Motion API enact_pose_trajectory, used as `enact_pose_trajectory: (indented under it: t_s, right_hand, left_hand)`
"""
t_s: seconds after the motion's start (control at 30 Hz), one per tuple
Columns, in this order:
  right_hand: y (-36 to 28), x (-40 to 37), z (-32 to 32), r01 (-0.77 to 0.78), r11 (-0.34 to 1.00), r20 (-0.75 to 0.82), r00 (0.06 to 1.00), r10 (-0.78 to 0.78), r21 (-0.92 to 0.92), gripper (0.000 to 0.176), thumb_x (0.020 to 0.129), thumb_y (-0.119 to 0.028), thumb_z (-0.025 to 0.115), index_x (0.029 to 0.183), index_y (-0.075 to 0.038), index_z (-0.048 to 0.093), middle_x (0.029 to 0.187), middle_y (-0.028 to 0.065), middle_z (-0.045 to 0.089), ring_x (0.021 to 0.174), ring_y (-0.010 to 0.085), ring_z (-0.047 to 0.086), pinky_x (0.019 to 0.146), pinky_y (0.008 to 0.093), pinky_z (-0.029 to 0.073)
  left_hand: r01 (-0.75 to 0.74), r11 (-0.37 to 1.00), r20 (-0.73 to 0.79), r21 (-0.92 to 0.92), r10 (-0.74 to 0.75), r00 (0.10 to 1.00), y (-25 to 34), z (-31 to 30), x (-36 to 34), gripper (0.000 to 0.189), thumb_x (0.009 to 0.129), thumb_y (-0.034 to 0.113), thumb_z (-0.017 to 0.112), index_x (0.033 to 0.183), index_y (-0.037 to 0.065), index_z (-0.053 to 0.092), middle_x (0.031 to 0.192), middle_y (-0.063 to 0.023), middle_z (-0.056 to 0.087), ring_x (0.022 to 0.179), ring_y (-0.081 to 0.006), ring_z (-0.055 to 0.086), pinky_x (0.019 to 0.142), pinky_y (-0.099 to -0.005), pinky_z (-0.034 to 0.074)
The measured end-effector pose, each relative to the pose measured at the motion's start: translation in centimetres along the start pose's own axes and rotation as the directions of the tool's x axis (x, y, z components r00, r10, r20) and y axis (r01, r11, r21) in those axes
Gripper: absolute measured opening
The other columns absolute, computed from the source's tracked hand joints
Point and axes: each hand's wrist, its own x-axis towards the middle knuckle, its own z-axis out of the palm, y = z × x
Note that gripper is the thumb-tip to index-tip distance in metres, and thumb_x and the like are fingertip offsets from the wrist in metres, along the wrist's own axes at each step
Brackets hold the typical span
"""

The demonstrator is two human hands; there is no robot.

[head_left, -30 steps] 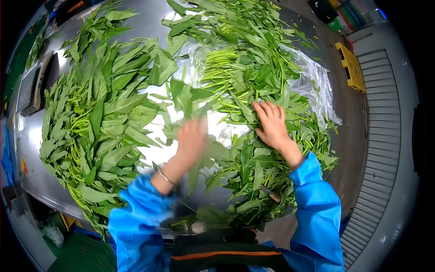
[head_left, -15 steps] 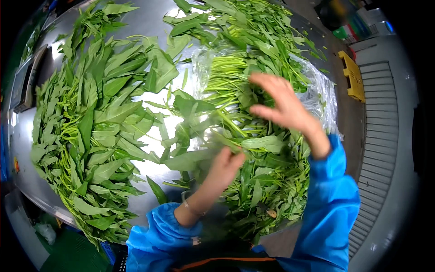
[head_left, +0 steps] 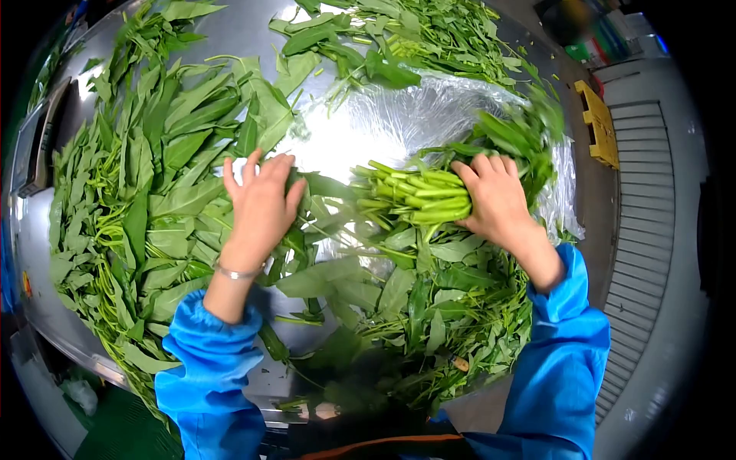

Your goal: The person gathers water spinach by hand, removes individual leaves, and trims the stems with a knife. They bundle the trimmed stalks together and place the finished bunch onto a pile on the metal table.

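Note:
My right hand (head_left: 497, 198) is wrapped round a bunch of water spinach (head_left: 414, 192), its pale cut stems pointing left and its leaves trailing to the upper right. Beneath and beyond the bunch lies a clear plastic sheet (head_left: 429, 107), wrinkled and shiny. My left hand (head_left: 263, 195) is spread with fingers apart, over the right edge of the large leafy pile (head_left: 184, 207), and holds nothing. Loose water spinach (head_left: 452, 307) covers the table in front of my right forearm. A few single leaves (head_left: 322, 276) lie between the two hands.
The shiny metal table (head_left: 287, 307) carries more greens (head_left: 445, 31) at its far side. A dark flat device (head_left: 46, 138) stands at the left edge. To the right, on the floor, are a yellow plastic piece (head_left: 596, 126) and a drain grating (head_left: 640, 230).
My right hand has gripped the bunch and shifted it right, uncovering the plastic sheet. My left hand has moved left and forward from the middle, its fingers now spread.

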Motion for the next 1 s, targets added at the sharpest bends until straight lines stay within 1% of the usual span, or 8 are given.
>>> enact_pose_trajectory:
  t_s: [0.13, 0.17, 0.33, 0.57, 0.63, 0.73, 0.83, 1.0]
  right_hand:
    - [-1.9, -0.8, -1.8, 0.093, 0.996, -0.009, 0.996, -0.093, 0.007, 0.084, 0.057, -0.024, 0.08, 0.127, -0.005, 0.038, 0.127, 0.0165, 0.037, 0.122, 0.0321, 0.034, 0.109, 0.0482, 0.015]
    - [-2.1, -0.7, -1.4, 0.19, 0.981, -0.065, 0.98, -0.186, 0.048, 0.087, 0.057, -0.021, 0.079, 0.13, -0.006, 0.035, 0.128, 0.0167, 0.037, 0.116, 0.0328, 0.04, 0.105, 0.0456, 0.023]
    - [-3.1, 1.9, 0.9, 0.042, 0.978, 0.008, 0.999, -0.045, 0.204, 0.087, 0.058, -0.021, 0.077, 0.133, -0.009, 0.034, 0.112, 0.0121, 0.052, 0.098, 0.027, 0.05, 0.085, 0.0369, 0.037]
    - [0.8, -6.7, -3.7, -0.023, 0.881, -0.479, 0.832, 0.279, 0.473, 0.058, 0.057, -0.022, 0.074, 0.111, -0.008, 0.056, 0.094, 0.0071, 0.06, 0.089, 0.0225, 0.054, 0.082, 0.0368, 0.034]
    - [0.2, -11.1, -1.5, -0.15, 0.875, -0.489, 0.779, 0.391, 0.461, 0.048, 0.058, -0.021, 0.073, 0.103, -0.009, 0.059, 0.092, 0.0061, 0.06, 0.087, 0.0222, 0.053, 0.083, 0.0367, 0.034]
    - [-4.8, -14.6, 2.9, -0.087, 0.895, -0.553, 0.759, 0.343, 0.437, 0.04, 0.062, -0.02, 0.072, 0.099, -0.009, 0.06, 0.099, 0.0047, 0.061, 0.091, 0.0222, 0.052, 0.088, 0.038, 0.032]
    - [-8.5, -16.0, 6.0, -0.145, 0.866, -0.515, 0.753, 0.41, 0.478, 0.042, 0.063, -0.019, 0.072, 0.102, -0.009, 0.06, 0.108, 0.0042, 0.06, 0.099, 0.0232, 0.049, 0.091, 0.0403, 0.029]
    - [-10.0, -17.3, 5.5, -0.254, 0.755, -0.291, 0.811, 0.507, 0.605, 0.057, 0.06, -0.008, 0.069, 0.115, -0.007, 0.052, 0.127, 0.0119, 0.043, 0.115, 0.0313, 0.038, 0.1, 0.0428, 0.023]
  left_hand:
    - [0.065, 0.983, -0.088, -0.172, -0.081, 0.993, 3.3, -3.7, -2.6, 0.032, 0.079, 0.014, 0.062, 0.11, 0.011, 0.057, 0.117, -0.0064, 0.054, 0.119, -0.0288, 0.041, 0.105, -0.0481, 0.014]
    - [0.063, 0.974, -0.076, -0.215, -0.081, 0.994, 4.0, -4.1, -3.5, 0.032, 0.078, 0.013, 0.062, 0.11, 0.011, 0.057, 0.118, -0.0068, 0.053, 0.119, -0.0284, 0.041, 0.105, -0.0473, 0.014]
    - [-0.004, 0.971, -0.012, -0.239, 0.001, 1.0, 6.1, -5.6, -7.0, 0.029, 0.077, 0.011, 0.063, 0.105, 0.011, 0.06, 0.116, -0.007, 0.053, 0.119, -0.0285, 0.04, 0.106, -0.0482, 0.015]
    - [-0.091, 0.912, -0.075, -0.399, 0.066, 0.995, 7.0, -8.4, -9.2, 0.031, 0.074, 0.004, 0.063, 0.105, 0.007, 0.059, 0.113, -0.0096, 0.055, 0.111, -0.0294, 0.048, 0.101, -0.0434, 0.028]
    - [-0.051, 0.723, 0.034, -0.689, 0.102, 0.994, 10.1, -7.5, -9.1, 0.05, 0.074, 0.0, 0.063, 0.121, 0.003, 0.048, 0.114, -0.013, 0.056, 0.109, -0.0271, 0.051, 0.096, -0.0357, 0.036]
    - [0.455, 0.002, 0.445, -0.891, 0.209, 0.871, 16.1, -4.4, -9.2, 0.072, 0.085, 0.01, 0.059, 0.142, 0.009, 0.015, 0.139, -0.0154, 0.029, 0.12, -0.0231, 0.041, 0.094, -0.0354, 0.041]
    - [0.681, -0.126, 0.626, -0.722, 0.301, 0.719, 19.2, -0.8, -10.4, 0.069, 0.088, 0.014, 0.056, 0.142, 0.011, 0.012, 0.14, -0.0158, 0.027, 0.119, -0.0232, 0.041, 0.092, -0.0338, 0.043]
    - [0.832, -0.333, 0.765, -0.443, 0.344, 0.545, 19.4, -2.4, -10.1, 0.063, 0.088, 0.044, 0.044, 0.139, 0.014, 0.022, 0.133, -0.0109, 0.038, 0.115, -0.0283, 0.047, 0.093, -0.0526, 0.039]
